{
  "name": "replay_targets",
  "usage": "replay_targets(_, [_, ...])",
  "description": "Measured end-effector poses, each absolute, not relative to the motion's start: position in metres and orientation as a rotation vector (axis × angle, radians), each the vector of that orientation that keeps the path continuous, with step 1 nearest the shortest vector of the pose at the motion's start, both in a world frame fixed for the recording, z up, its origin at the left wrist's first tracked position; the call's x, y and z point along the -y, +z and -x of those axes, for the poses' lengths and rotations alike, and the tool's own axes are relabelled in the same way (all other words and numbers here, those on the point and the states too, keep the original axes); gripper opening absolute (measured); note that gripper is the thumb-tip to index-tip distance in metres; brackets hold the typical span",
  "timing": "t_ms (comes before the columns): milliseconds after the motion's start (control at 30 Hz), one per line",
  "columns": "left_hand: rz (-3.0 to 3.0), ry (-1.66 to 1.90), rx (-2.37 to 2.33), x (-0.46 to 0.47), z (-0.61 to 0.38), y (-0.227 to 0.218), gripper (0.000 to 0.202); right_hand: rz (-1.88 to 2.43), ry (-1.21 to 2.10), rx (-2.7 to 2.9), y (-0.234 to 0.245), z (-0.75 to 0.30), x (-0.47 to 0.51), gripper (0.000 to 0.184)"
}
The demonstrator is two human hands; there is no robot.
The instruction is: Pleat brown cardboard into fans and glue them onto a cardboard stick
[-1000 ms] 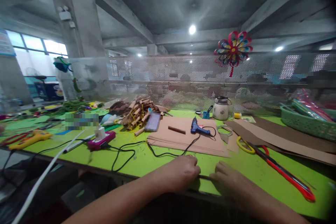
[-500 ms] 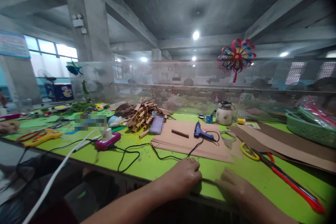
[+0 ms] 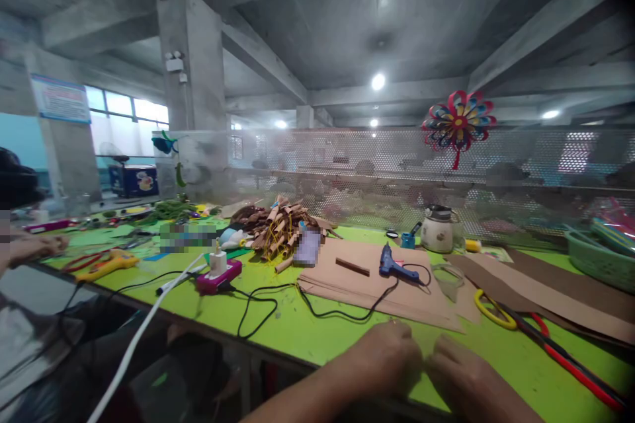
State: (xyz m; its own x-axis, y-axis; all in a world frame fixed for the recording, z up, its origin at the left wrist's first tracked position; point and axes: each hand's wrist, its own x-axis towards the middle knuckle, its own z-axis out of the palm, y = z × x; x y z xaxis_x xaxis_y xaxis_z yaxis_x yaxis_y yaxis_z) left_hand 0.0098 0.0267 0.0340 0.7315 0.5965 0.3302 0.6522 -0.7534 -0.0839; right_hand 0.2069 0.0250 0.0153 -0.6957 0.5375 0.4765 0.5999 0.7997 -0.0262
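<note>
Grip of left hand (image 3: pixel 390 355) and right hand (image 3: pixel 457 369) unclear, colourful packets (image 3: pixel 616 231) in green basket (image 3: pixel 594 258)

Green table (image 3: pixel 292 328), busy all over; cardboard sheets (image 3: pixel 342 291) lie mid-table; a purple power strip (image 3: pixel 211 285) left of them; yellow glue gun (image 3: pixel 112 266) further left. A jar (image 3: pixel 437 234) stands behind.

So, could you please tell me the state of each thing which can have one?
Left hand, curled, grip hidden
Right hand, curled, grip hidden
Tan paper sheets, stacked flat
Blue plastic glue gun, lying on the sheets
Narrow brown strip, lying on the sheets
Magenta power strip, white plug inserted
Rounded white jar, upright, black lid on
Round ceiling light, lit
</note>
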Motion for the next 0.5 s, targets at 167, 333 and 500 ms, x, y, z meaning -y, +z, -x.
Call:
replay_targets(167, [2.73,-0.471,1.008,-0.0282,-0.01,0.031,0.016,0.811,0.005,2.512,0.011,-0.2105,-0.0284,0.025])
replay_targets(333, [2.754,-0.545,1.0,-0.0291,-0.0084,0.0292,0.015,0.867,0.256,2.482,0.0188,-0.2139,-0.0235,0.028])
replay_targets(500, [2.801,-0.585,1.097,-0.0292,-0.0092,0.0317,0.019,0.872,0.316,2.407,0.02,-0.2156,-0.0241,0.024])
